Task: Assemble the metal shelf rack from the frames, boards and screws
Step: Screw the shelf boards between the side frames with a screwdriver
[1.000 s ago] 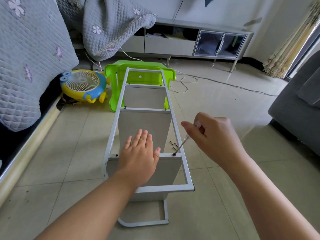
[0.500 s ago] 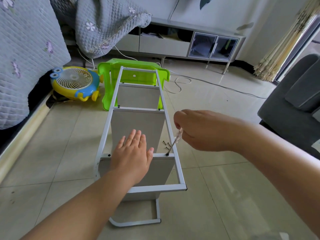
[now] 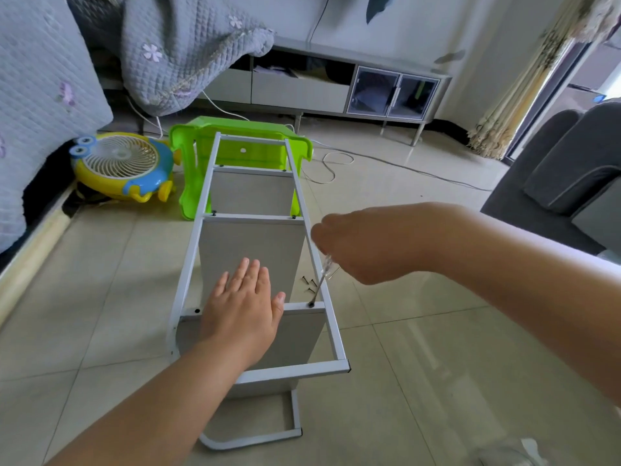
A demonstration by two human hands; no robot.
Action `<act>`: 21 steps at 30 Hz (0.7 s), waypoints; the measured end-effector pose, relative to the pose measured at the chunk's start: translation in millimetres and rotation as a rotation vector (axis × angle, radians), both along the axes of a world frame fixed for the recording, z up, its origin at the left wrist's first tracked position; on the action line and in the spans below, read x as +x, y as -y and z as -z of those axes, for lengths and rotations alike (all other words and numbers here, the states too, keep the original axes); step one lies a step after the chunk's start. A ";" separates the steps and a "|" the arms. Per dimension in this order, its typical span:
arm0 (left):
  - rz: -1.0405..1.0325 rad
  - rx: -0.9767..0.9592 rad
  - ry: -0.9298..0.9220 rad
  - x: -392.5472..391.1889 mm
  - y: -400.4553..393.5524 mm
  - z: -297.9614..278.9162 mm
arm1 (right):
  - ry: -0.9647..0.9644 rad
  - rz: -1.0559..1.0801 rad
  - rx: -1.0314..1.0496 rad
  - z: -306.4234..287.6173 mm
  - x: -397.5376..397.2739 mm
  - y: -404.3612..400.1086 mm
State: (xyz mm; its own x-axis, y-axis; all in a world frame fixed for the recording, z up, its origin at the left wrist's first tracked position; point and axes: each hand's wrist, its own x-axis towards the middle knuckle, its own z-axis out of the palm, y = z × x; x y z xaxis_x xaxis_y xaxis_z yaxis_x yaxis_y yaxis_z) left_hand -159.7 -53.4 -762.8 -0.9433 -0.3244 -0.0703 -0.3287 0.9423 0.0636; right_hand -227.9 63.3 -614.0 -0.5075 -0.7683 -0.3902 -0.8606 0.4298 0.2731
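Observation:
The white metal shelf rack point(image 3: 188, 264) lies on its side on the tiled floor, its far end leaning on a green plastic stool point(image 3: 191, 163). Grey boards point(image 3: 248, 243) stand between its two frames. My left hand point(image 3: 242, 311) presses flat on the near crossbar and the board under it. My right hand point(image 3: 356, 247) grips a clear-handled screwdriver point(image 3: 322, 280), whose tip sits on a screw point(image 3: 311, 303) at the right end of that crossbar. Three loose dark screws point(image 3: 309, 284) lie on the floor beside the right rail.
A yellow and blue toy-shaped fan point(image 3: 124, 166) stands left of the stool. A quilted grey cover point(image 3: 40, 95) hangs at the left. A low TV cabinet point(image 3: 336, 85) lines the far wall, white cables point(image 3: 329, 163) trail across the floor, and a grey sofa point(image 3: 564, 176) is at the right.
My right hand has turned over the screwdriver, wrist swinging up and leftward, while the tip stays on the same screw. My left hand stays pressed on the crossbar.

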 end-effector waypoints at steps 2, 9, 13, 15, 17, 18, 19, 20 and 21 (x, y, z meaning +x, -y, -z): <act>-0.002 0.007 -0.008 -0.3 0.3 0.0 | -0.021 -0.002 0.002 -0.6 1.6 5.3; 0.009 0.021 -0.016 -0.2 -1.2 0.2 | -0.078 0.034 -0.003 7.9 -12.1 18.9; 0.022 0.024 -0.032 -2.3 1.6 3.3 | -0.112 -0.156 0.174 -1.7 0.7 16.2; 0.020 0.018 -0.037 -4.0 2.4 4.2 | -0.111 -0.121 0.116 -0.2 5.4 15.4; 0.018 0.013 -0.037 -5.0 2.4 4.1 | -0.141 -0.101 0.048 0.9 4.2 16.6; 0.018 0.015 -0.038 -5.2 2.6 3.2 | -0.131 -0.073 0.020 1.2 4.6 18.5; 0.015 0.019 -0.038 -5.8 2.6 3.0 | -0.117 -0.045 0.009 1.0 2.7 20.8; 0.008 0.025 -0.039 -5.8 2.6 2.2 | -0.088 -0.007 0.006 1.4 -1.0 23.7; 0.006 0.032 -0.039 -5.7 2.8 2.5 | -0.051 0.050 0.019 0.8 -7.4 25.9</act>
State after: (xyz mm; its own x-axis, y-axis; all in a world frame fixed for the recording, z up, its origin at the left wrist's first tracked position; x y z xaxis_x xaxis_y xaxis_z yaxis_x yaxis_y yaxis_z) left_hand -165.4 -56.2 -765.3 -0.9474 -0.3170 -0.0438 -0.3199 0.9415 0.1060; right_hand -235.3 37.4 -614.8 -0.5650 -0.7338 -0.3773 -0.8227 0.4665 0.3248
